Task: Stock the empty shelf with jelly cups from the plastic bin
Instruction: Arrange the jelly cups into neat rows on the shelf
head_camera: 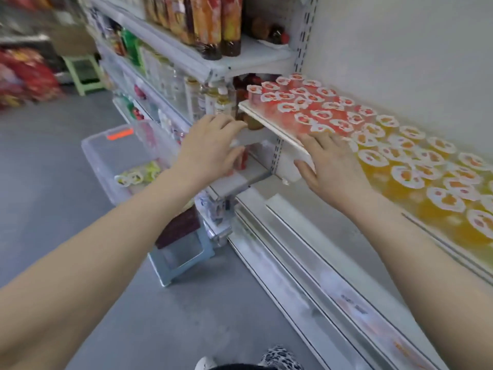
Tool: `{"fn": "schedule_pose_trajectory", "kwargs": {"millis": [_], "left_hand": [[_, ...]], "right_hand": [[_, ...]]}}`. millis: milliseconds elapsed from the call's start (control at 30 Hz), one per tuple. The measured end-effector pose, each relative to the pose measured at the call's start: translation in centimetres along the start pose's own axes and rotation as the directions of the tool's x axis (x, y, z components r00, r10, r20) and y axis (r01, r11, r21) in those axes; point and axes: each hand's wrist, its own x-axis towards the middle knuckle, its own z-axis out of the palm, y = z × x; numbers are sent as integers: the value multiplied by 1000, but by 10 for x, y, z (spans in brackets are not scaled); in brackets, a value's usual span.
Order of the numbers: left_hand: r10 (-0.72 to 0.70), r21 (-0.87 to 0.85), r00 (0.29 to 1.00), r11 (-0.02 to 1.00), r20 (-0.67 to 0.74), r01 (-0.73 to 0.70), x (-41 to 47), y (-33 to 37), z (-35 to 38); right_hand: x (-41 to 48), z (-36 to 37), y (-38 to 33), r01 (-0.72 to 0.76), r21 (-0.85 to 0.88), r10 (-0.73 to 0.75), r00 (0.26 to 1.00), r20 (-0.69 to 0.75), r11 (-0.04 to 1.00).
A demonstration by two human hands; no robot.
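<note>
At the front edge of the shelf [269,124], we find both hands working at its left end. The right hand [330,166] lies flat, its fingers [318,141] straight and released, holding nothing; the tips rest on the shelf edge against the nearest red jelly cups [306,102], and the thumb stretches along the white front strip just below. Beyond these fingertips the red cups stand in close rows up to the back wall, and to the right of the fingers the rows change to orange jelly cups [426,169], which fill the rest of the shelf. The left hand [210,148] reaches to the shelf's left corner with its fingers loosely extended and nothing grasped; we cannot tell whether the tips touch the corner. Below and to the left of that hand stands the plastic bin [90,153] on a stool [184,252], with a few green-yellow jelly cups [138,175] left in it. Above both hands, bottles [210,25] line the upper shelf.
</note>
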Motion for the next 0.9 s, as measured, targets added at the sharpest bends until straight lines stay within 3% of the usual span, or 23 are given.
{"fn": "schedule_pose_trajectory", "kwargs": {"millis": [233, 433, 600, 767, 900], "left_hand": [[-328, 49, 942, 944, 71, 325, -69, -122, 11], [-574, 84, 810, 819, 121, 567, -119, -194, 36], [-725, 129, 668, 688, 170, 714, -137, -244, 72], [-748, 127, 633, 660, 199, 740, -130, -285, 116], [-751, 143, 627, 657, 209, 740, -129, -307, 151]], "right_hand": [[69, 76, -84, 186, 143, -199, 976, 82, 972], [132, 159, -133, 340, 277, -386, 913, 130, 898], [200, 227, -169, 364, 425, -493, 835, 246, 829], [267, 292, -199, 407, 484, -620, 642, 451, 774], [293, 350, -233, 464, 501, -677, 393, 622, 730]]}}
